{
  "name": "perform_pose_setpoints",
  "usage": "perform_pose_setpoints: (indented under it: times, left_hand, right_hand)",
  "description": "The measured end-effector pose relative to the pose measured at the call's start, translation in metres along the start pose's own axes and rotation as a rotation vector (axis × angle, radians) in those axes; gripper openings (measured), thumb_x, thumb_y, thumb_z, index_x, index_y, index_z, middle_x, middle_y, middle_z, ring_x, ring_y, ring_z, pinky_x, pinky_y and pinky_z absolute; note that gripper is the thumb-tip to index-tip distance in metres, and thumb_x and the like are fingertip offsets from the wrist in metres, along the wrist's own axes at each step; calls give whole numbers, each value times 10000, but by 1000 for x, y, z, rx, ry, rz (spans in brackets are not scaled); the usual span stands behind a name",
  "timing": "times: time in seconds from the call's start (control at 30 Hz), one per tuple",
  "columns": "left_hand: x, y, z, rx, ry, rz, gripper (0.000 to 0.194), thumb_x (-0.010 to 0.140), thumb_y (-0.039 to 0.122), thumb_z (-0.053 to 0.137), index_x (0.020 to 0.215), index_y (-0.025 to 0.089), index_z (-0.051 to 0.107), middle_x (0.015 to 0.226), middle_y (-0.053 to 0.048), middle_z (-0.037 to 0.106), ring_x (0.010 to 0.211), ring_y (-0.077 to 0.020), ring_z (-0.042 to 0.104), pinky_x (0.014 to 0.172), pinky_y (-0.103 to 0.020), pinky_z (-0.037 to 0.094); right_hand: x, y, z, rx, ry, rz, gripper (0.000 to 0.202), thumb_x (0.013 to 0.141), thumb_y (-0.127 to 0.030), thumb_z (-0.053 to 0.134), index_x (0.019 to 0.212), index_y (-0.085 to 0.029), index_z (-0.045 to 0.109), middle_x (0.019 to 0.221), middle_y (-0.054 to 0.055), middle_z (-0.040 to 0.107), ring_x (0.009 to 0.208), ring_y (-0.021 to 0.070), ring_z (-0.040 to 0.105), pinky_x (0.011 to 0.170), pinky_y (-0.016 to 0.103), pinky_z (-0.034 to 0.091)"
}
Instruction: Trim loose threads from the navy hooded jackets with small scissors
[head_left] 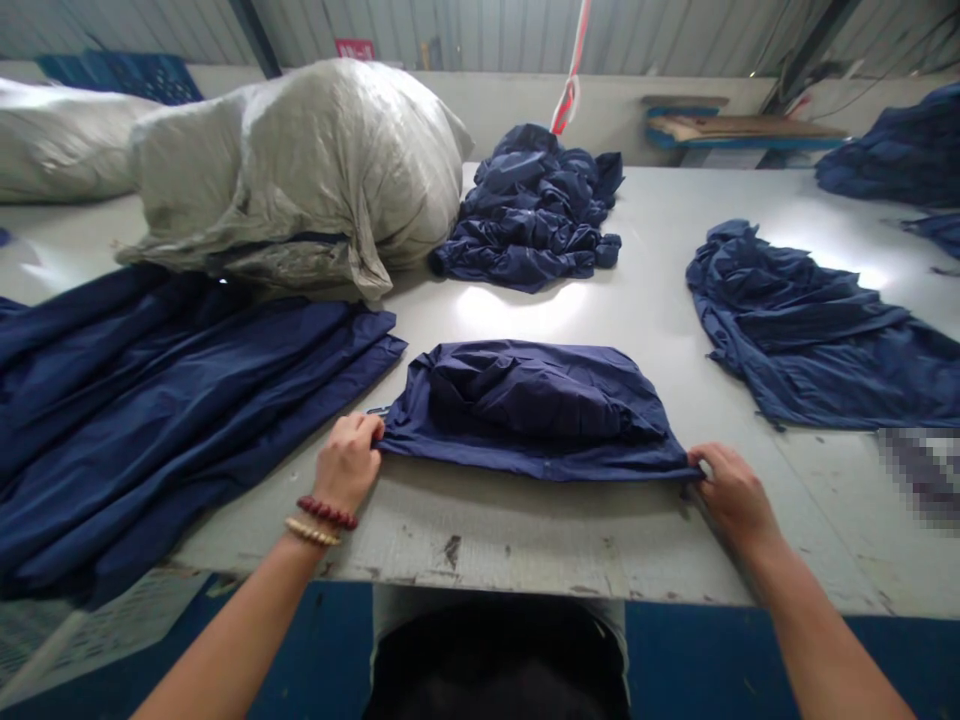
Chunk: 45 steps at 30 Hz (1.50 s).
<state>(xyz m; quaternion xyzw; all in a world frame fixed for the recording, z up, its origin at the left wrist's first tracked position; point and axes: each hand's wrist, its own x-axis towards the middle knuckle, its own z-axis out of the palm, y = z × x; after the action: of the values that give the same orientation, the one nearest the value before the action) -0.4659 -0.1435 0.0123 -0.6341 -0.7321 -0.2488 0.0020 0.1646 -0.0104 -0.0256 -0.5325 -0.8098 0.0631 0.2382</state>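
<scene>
A navy blue garment of thin, smooth fabric lies bunched on the table in front of me. Its near edge is stretched nearly straight between my hands. My left hand pinches the left corner of that edge, and a bracelet of dark red beads and a tan one circle the wrist. At the opposite corner, my right hand grips the fabric between thumb and fingers. A small dark item beside my left fingertips is too small to make out.
Navy garments spread over the table's left side. A large grey-white sack stands behind them. More crumpled navy clothing lies in a back pile and a right-hand pile. The worn table edge runs close to my body.
</scene>
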Motion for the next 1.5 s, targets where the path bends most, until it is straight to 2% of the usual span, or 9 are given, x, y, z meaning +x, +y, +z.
perform_pose_setpoints:
  times: [0.2,0.33,0.63,0.87,1.0,1.1,1.27,1.4,1.5]
  left_hand:
    - [-5,-3,-34,-3,-394,124,319,847,202,612,1146,252,712,1220,-95,745,1165,-335,659,1046,-486,497]
    - [8,30,-56,41,-331,194,332,981,312,586,1292,244,679,1306,-108,730,1235,-328,660,1094,-514,508]
    - [85,134,23,-103,-150,467,912,872,302,825,1640,186,348,1649,-190,472,1552,-352,419,1284,-559,330]
    - [33,106,14,-203,-219,599,261,975,226,721,1231,248,679,990,-26,732,1008,-226,693,1159,-480,442]
    - [2,85,13,-307,-382,490,362,957,459,765,1200,219,644,778,29,644,745,-186,646,768,-329,548]
    - [-4,86,16,-320,-259,350,300,1054,472,611,1205,214,634,871,-5,659,765,-175,653,728,-307,549]
    - [4,104,20,-158,-187,524,639,919,513,792,1476,273,591,1525,-144,574,1416,-350,538,1164,-530,469]
    - [2,107,26,-97,-299,619,501,958,283,758,1445,302,642,1509,-96,641,1388,-331,583,1146,-547,456]
    - [0,105,25,-155,-256,626,367,1000,111,609,1307,279,721,1413,-72,714,1276,-279,662,1091,-503,478]
  right_hand:
    - [12,-11,-52,192,-406,98,588,759,-597,840,1232,-266,731,1455,130,673,1322,398,636,1131,561,508]
    - [26,-51,-68,283,-268,164,702,880,-651,754,1463,-288,610,1514,128,634,1356,387,633,1131,544,536]
    - [94,-138,18,32,-113,-339,447,928,-215,704,1372,-206,649,1468,136,666,1434,358,569,1256,627,387]
    - [29,-133,17,69,-93,-530,291,933,-9,542,951,-253,700,1468,48,680,1490,295,523,1244,602,413]
    - [-6,-124,20,219,-196,-462,228,957,-46,559,919,-248,658,1447,60,694,1434,286,585,1195,582,488]
    - [-11,-125,16,334,-229,-359,196,957,-76,572,929,-256,644,1411,64,713,1442,290,575,1202,578,483]
    - [1,-128,-1,413,-186,-227,236,1016,-205,592,1230,-280,655,1434,99,687,1383,279,626,1169,534,524]
    - [9,-126,-5,192,-199,-338,714,913,-417,814,1557,-313,523,1622,128,530,1533,373,455,1230,653,414]
    - [11,-129,0,137,-239,-460,577,920,-372,812,1465,-328,629,1558,96,607,1488,367,516,1226,661,410]
